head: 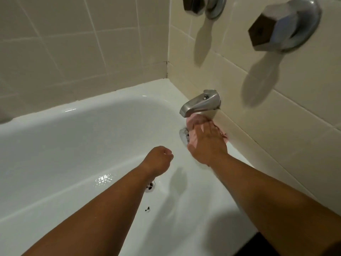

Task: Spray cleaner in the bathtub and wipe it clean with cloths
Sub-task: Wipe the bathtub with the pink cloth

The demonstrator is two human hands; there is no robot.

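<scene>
In the bathtub (73,145), right hand (206,145) presses cloth (192,120).

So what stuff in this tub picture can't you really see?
Head view only:
- Pink cloth: mostly under the right hand, blurred.
- Overflow plate: half hidden behind that hand and cloth.
- Drain: partly covered by the left forearm.
- Upper-left handle: cut off by the top edge.
- Dark specks on the tub floor: too small to identify.

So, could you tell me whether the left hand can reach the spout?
Probably yes: the left hand holds nothing, and only the right hand with the pink cloth sits under the spout.
</scene>
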